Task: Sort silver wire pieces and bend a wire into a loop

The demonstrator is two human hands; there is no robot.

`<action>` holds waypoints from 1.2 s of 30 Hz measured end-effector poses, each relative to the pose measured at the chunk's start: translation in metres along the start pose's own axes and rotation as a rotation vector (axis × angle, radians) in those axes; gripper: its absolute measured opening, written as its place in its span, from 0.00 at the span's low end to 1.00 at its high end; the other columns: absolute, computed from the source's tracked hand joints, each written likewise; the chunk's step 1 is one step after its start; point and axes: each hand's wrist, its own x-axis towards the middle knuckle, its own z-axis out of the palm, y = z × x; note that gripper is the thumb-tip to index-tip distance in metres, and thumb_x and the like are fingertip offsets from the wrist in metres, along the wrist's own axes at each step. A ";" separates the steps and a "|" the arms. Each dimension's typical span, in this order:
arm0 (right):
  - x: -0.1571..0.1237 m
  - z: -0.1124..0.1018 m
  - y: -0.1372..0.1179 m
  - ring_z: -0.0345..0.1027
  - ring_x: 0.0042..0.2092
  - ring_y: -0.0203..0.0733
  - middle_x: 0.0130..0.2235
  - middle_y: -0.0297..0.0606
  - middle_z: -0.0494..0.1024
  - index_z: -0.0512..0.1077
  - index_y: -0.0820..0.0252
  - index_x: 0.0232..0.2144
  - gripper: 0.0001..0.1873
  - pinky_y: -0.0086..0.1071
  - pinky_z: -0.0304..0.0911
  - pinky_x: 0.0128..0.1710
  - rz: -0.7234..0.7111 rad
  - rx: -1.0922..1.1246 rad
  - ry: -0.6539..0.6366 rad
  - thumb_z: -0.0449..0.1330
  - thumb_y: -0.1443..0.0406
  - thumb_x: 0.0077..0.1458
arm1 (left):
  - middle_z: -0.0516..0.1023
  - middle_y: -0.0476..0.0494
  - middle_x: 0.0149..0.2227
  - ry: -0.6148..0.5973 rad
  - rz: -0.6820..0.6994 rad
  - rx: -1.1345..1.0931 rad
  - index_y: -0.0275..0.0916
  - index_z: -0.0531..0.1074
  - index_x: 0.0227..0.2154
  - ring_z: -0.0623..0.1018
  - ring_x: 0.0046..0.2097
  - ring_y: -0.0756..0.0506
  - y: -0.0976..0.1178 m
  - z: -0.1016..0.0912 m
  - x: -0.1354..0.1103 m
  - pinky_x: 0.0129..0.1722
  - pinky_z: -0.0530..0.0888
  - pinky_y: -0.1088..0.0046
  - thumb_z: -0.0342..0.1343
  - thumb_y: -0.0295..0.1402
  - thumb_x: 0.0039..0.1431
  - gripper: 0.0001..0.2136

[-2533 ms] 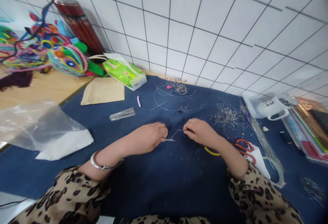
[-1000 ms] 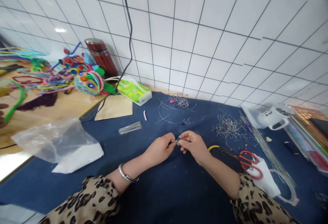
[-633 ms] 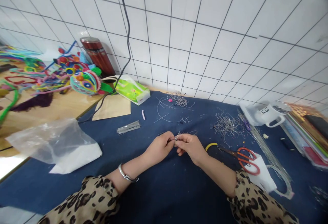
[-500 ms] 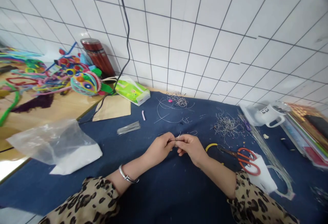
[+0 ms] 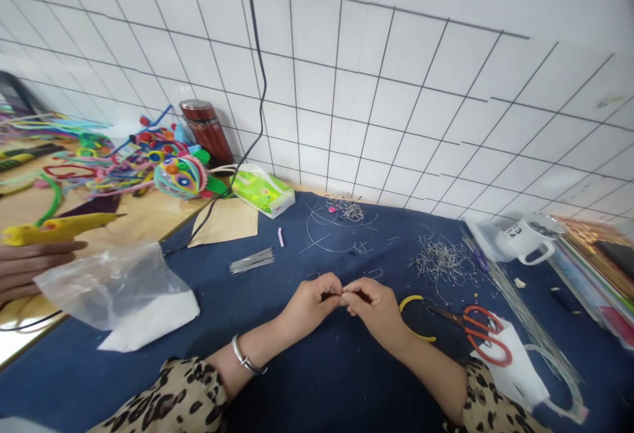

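My left hand (image 5: pixel 313 302) and my right hand (image 5: pixel 375 305) meet fingertip to fingertip above the dark blue cloth (image 5: pixel 341 380). Both are closed in a pinch; whatever lies between the fingers is too small to make out. Just beyond the fingertips lie thin bent wire pieces (image 5: pixel 375 274). A bundle of straight cut wires (image 5: pixel 252 261) rests off to the left of my left hand. Close to my right wrist are a tool with curved yellow handles (image 5: pixel 411 299) and orange-handled scissors (image 5: pixel 488 334), partly over white paper.
Tangled wire heaps (image 5: pixel 440 258) lie on the cloth, with long straight wires (image 5: pixel 525 314) at right. A white mug (image 5: pixel 528 241) stands near stacked books. At left, another person's hand (image 5: pixel 30 268) holds a yellow glue gun (image 5: pixel 64 227) behind a plastic bag (image 5: pixel 123 288). A black cable (image 5: pixel 257 57) hangs down the wall.
The other person's hand with the yellow glue gun has come in at the left. The view has shifted slightly; my hands stay pinched together.
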 end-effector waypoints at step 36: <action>0.007 -0.003 0.016 0.65 0.22 0.32 0.20 0.29 0.71 0.71 0.61 0.31 0.09 0.30 0.65 0.25 0.185 0.360 -0.131 0.61 0.61 0.48 | 0.79 0.46 0.29 -0.209 -0.197 -0.412 0.37 0.62 0.35 0.78 0.33 0.48 0.001 0.003 0.003 0.33 0.69 0.73 0.56 0.32 0.52 0.10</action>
